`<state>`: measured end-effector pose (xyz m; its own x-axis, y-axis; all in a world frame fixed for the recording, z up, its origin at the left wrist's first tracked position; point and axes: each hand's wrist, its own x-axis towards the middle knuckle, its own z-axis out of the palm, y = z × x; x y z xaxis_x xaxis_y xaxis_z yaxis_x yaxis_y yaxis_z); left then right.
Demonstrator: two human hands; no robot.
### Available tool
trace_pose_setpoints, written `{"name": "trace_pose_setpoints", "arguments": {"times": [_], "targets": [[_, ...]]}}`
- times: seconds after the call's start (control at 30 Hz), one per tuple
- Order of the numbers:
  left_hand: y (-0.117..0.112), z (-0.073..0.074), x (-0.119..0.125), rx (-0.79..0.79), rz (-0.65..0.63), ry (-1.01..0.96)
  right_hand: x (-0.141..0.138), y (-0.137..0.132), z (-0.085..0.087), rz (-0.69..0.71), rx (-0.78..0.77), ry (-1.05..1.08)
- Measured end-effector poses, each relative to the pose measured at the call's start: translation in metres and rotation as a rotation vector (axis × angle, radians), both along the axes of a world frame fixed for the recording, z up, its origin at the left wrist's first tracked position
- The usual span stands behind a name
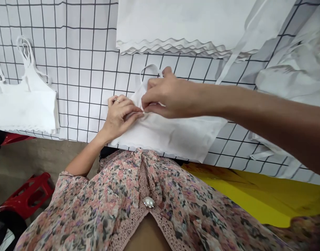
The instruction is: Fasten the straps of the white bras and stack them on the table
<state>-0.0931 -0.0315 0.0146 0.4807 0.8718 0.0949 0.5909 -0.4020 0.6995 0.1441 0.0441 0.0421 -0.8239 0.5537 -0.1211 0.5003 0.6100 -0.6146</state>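
A white camisole top point(175, 136) with thin straps lies flat on the checked table cover in front of me, its lower hem along the table's near edge. My left hand point(121, 116) rests at its left side, thumb and fingers pinched on the fabric near the strap's base. Close against those fingertips, my right hand point(165, 96) pinches the same spot from the right. A strap loop point(149, 66) rises behind my right hand. Whatever small detail sits between the fingertips is too tiny to make out.
Several stacked white camisoles point(26, 101) lie at the left. At the back is a pile of white wavy-edged pieces point(186, 24), with a loose white strip point(231, 61) beside it. Crumpled white fabric point(293, 76) lies right. Below are a red stool point(31, 195) and a yellow surface point(248, 191).
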Motion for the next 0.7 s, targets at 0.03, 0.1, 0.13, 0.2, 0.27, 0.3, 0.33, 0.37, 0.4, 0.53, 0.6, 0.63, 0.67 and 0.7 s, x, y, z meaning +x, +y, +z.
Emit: {"name": "trace_pose_setpoints", "arguments": {"times": [0.03,0.1,0.13,0.2,0.27,0.3,0.33,0.37,0.4,0.53,0.6,0.63,0.67,0.7], "targets": [[0.000,0.001,0.000,0.001,0.010,0.014,0.003,0.009,0.005,-0.010,-0.022,-0.018],[0.000,0.002,0.000,0.016,0.044,0.035,0.010,0.030,0.015,-0.057,-0.055,-0.029],[0.000,0.002,0.000,0.033,0.067,0.040,0.013,0.040,0.018,-0.085,-0.057,-0.014],[-0.001,0.001,-0.001,0.079,0.117,0.048,0.018,0.059,0.018,-0.134,-0.037,0.035],[-0.002,-0.002,-0.001,0.123,0.158,0.072,0.019,0.074,0.014,-0.160,-0.033,0.034],[-0.002,-0.004,-0.001,0.141,0.170,0.086,0.019,0.078,0.011,-0.172,-0.029,0.014],[-0.002,-0.006,-0.002,0.154,0.180,0.099,0.018,0.078,0.008,-0.195,-0.003,-0.003],[-0.001,-0.007,-0.002,0.161,0.187,0.113,0.016,0.075,0.006,-0.238,0.057,-0.007],[-0.001,-0.008,-0.004,0.161,0.194,0.127,0.014,0.067,0.005,-0.296,0.145,0.001],[0.002,-0.004,-0.011,0.121,0.185,0.185,0.005,-0.016,0.001,-0.444,0.453,0.080],[0.000,0.001,-0.014,0.150,0.201,0.207,0.001,-0.075,-0.004,-0.436,0.509,0.115],[-0.003,0.004,-0.014,0.189,0.213,0.207,0.000,-0.103,-0.009,-0.437,0.528,0.108],[-0.008,0.006,-0.014,0.234,0.206,0.202,0.001,-0.129,-0.014,-0.429,0.510,0.081],[-0.015,0.008,-0.012,0.275,0.168,0.193,0.003,-0.151,-0.020,-0.428,0.495,0.051]]}}
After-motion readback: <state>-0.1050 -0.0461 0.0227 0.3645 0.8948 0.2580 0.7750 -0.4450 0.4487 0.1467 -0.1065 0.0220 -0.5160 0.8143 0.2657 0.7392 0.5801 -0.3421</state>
